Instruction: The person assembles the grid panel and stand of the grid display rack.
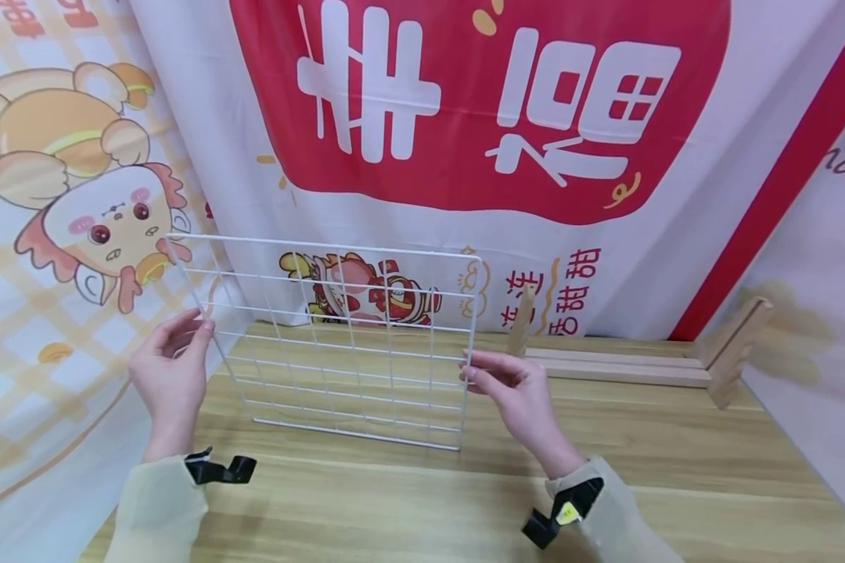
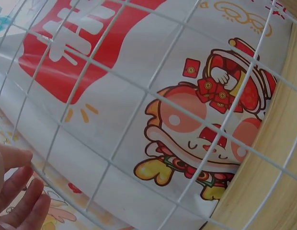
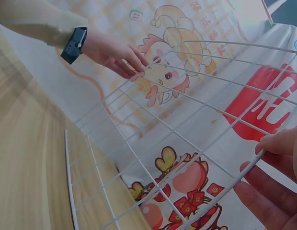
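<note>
A white wire grid panel point(image 1: 355, 435) stands tilted above the wooden table, its lower edge close to or on the tabletop. On its left side edge, my left hand point(image 1: 172, 367) pinches the frame between thumb and fingers. My right hand point(image 1: 512, 391) grips the opposite edge, thumb in front and fingertips behind. The left wrist view has the grid point(image 2: 147, 90) across it, with the left fingers point(image 2: 21, 191) at the lower left. Both hands appear in the right wrist view, the right hand point(image 3: 278, 177) near and the left hand point(image 3: 115, 52) farther off, at opposite edges.
Behind the right hand, a wooden stand point(image 1: 620, 373) with a long bar and upright end pieces lies along the table's back. Printed cloth point(image 1: 394, 207) hangs behind the table point(image 1: 366, 500), with more cloth walls at left and right. Each wrist wears a black camera strap.
</note>
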Motion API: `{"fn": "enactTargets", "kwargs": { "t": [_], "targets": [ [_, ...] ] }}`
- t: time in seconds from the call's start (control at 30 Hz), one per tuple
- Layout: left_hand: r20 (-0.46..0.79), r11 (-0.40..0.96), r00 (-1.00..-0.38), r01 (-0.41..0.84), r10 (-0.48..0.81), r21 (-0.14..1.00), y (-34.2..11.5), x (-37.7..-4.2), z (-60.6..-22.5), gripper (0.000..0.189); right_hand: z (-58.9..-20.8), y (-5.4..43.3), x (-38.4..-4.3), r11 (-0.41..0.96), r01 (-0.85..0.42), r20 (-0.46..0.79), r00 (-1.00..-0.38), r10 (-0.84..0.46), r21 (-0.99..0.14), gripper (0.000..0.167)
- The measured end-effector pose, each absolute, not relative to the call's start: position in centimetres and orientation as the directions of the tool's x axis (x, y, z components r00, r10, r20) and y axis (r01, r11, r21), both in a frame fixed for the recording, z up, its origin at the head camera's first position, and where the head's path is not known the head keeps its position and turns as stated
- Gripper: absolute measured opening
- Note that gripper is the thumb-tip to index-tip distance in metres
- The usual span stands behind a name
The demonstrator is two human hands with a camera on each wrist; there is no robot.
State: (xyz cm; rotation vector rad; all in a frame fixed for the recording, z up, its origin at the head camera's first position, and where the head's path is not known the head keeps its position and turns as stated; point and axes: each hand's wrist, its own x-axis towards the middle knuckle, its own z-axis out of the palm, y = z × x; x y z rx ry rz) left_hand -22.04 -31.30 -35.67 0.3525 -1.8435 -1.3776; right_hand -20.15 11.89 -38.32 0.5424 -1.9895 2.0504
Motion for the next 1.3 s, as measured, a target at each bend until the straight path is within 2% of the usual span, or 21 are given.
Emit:
{"fn": "enactTargets", "kwargs": {
  "t": [0.23, 0.33, 0.63, 0.87, 1.3],
  "targets": [
    [0.43, 0.368, -0.606, 0.233, -0.669, 0.9, -30.2, -21.1, -34.1, 0.04, -38.2, 11.8, -20.2, -0.046, -0.404, 0.407, -0.91, -0.085, -0.913, 0.021],
    [0.437, 0.37, -0.611, 0.241, -0.661, 0.897, -29.5, -20.5, -33.5, 0.041, -38.3, 11.9, -20.2, -0.038, -0.394, 0.396, -0.914, -0.085, -0.918, 0.023],
    [0.494, 0.421, -0.711, 0.298, -0.5, 0.857, -27.0, -19.3, -33.5, 0.037, -38.4, 12.0, -20.3, -0.038, -0.39, 0.391, -0.916, -0.091, -0.92, 0.02],
    [0.459, 0.405, -0.8, 0.3, -0.387, 0.864, -25.8, -19.6, -33.4, 0.041, -38.5, 12.1, -20.4, -0.039, -0.407, 0.409, -0.906, -0.108, -0.913, 0.021],
    [0.433, 0.419, -0.856, 0.296, -0.282, 0.858, -25.5, -21.1, -32.7, 0.043, -38.6, 12.1, -20.3, -0.044, -0.404, 0.406, -0.906, -0.115, -0.914, 0.02]
  ]
}}
